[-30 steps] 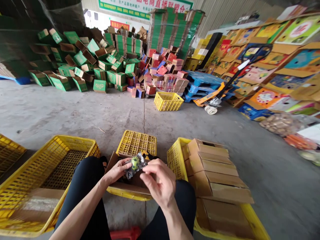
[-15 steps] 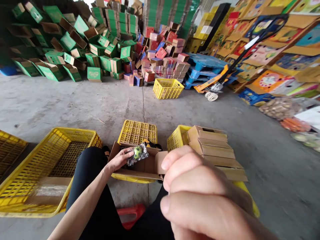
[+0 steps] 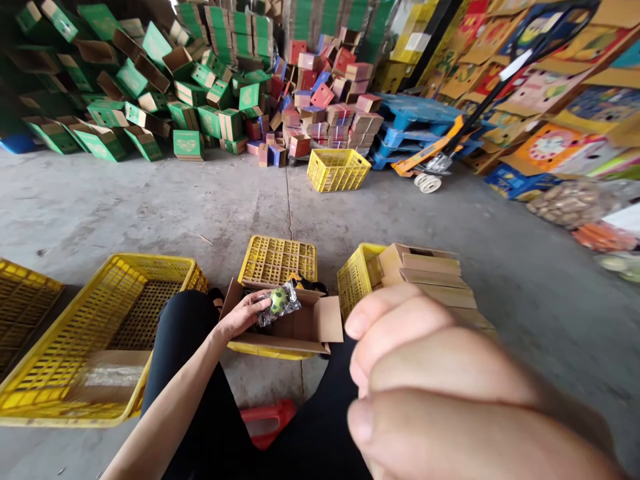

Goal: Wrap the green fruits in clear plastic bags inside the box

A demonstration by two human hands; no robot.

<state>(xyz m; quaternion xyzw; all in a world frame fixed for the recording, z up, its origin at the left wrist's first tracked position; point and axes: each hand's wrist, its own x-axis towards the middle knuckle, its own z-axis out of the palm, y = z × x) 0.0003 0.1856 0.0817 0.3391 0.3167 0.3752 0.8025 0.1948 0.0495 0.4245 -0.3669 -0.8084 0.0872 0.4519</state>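
Observation:
My left hand (image 3: 243, 315) grips a green ball with dark patches (image 3: 278, 301), wrapped in crinkled clear plastic. It holds the ball above an open cardboard box (image 3: 327, 319), which rests on a yellow crate between my knees. Very close to the camera, my right hand (image 3: 450, 373) fills the lower right with its fingers curled together. Whatever may be inside those fingers is hidden. Behind my right hand, folded cardboard boxes (image 3: 430, 273) lie over another yellow crate (image 3: 353, 283).
On my left stands a large yellow crate (image 3: 125, 260) with a flat carton in it. An upturned yellow crate (image 3: 280, 257) is beyond the box. A red plastic thing (image 3: 273, 423) lies between my feet. Farther off are a yellow crate (image 3: 337, 173), a pallet jack (image 3: 435, 157) and piled boxes.
The view has shifted slightly. My right hand has moved to the right, uncovering the box's right flap. My left hand still holds the wrapped ball over the box.

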